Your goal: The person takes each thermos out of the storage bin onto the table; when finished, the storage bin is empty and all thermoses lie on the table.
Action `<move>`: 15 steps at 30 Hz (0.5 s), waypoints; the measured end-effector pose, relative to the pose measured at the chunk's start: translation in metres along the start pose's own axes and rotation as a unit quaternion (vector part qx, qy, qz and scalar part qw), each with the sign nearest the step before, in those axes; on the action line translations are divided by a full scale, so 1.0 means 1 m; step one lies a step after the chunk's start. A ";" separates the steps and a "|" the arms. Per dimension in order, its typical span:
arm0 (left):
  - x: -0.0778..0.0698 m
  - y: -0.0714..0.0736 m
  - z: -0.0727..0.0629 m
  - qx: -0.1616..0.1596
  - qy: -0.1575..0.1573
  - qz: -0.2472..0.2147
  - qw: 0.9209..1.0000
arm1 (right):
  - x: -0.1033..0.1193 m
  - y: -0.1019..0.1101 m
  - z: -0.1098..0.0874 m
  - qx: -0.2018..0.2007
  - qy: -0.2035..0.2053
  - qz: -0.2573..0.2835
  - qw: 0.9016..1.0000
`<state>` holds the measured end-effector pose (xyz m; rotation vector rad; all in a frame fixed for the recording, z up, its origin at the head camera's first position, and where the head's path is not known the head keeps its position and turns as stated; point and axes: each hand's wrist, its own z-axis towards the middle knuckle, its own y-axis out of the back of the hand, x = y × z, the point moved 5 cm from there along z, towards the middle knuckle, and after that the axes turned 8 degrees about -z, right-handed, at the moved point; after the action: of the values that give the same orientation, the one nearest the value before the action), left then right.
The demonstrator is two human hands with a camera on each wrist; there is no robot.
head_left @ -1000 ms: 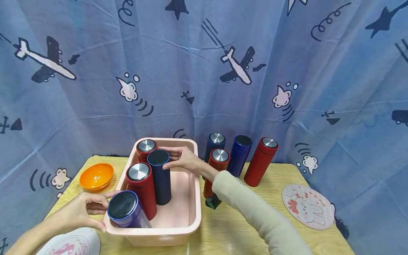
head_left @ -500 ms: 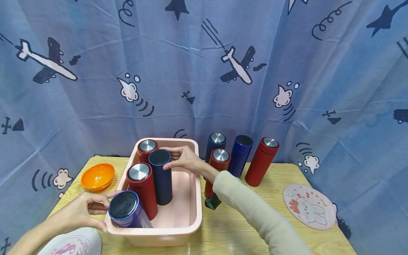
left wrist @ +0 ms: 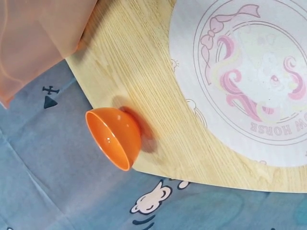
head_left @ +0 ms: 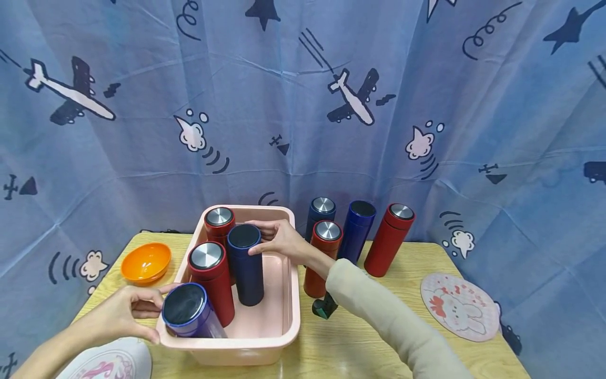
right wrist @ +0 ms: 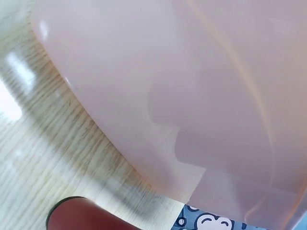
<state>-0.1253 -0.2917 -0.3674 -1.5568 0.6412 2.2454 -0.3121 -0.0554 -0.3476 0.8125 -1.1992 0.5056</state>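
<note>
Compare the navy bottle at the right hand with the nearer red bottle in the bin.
The navy bottle has a black top; the red bottle has a silver one. The right hand holds the navy bottle; no hand touches the red bottle. Both are in the pink bin.

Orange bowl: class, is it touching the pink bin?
Apart: the left wrist view plainly shows wooden tabletop between the orange bowl and the pink bin.

White glare on the tabletop (right wrist: 53,139)
</note>
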 end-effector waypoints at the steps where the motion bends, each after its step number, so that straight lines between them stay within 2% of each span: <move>1: 0.000 0.000 0.001 0.000 0.002 -0.001 1.000 | 0.000 0.001 -0.002 0.001 -0.001 -0.003 1.000; 8: 0.000 -0.002 0.001 -0.002 0.014 0.001 1.000 | 0.003 0.005 -0.013 -0.005 -0.004 0.009 1.000; 15: 0.000 0.000 0.000 0.005 0.007 0.020 1.000 | 0.013 0.007 -0.024 -0.022 0.000 -0.009 1.000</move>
<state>-0.1250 -0.2920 -0.3672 -1.5693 0.6910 2.2591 -0.2987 -0.0328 -0.3366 0.7860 -1.1985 0.4628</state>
